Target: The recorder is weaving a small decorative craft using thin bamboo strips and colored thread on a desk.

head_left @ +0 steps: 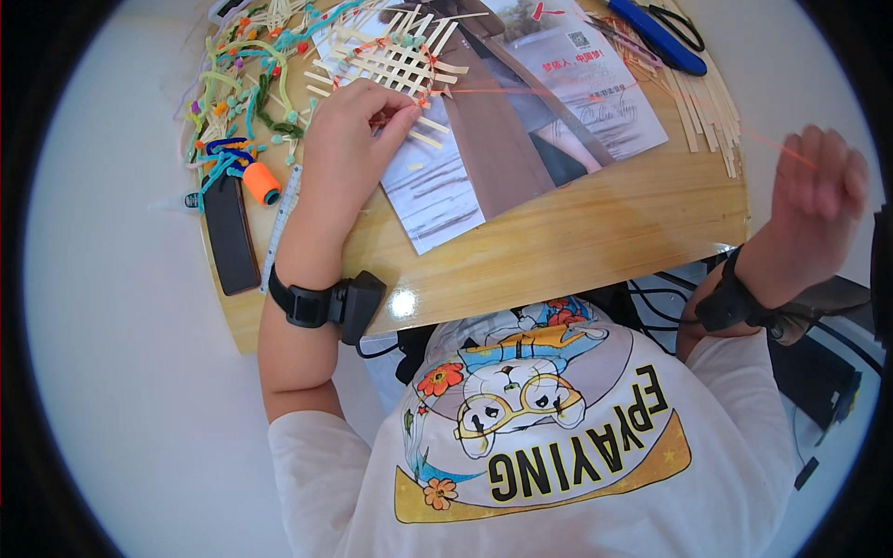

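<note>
My left hand (358,126) pinches the near edge of a small open lattice woven from pale bamboo-like strips (395,67). Orange thread and small pale-green bits run round the lattice's rim. From that edge an orange thread (521,91) stretches far out to the right, over the table's side. Its other end is in my raised right hand (819,186), whose fingers are curled closed and slightly blurred. Under the lattice lies a large glossy printed booklet or sheet (437,205). My left fingertips partly hide the lattice's near corner.
Colourful fuzzy craft stems (265,88) heap at the left. Near them are an orange thread spool (261,183), a dark phone (231,237) and a clear ruler (283,216). A blue-handled tool (659,35) and loose pale strips (712,121) lie on the wooden table's (558,232) right.
</note>
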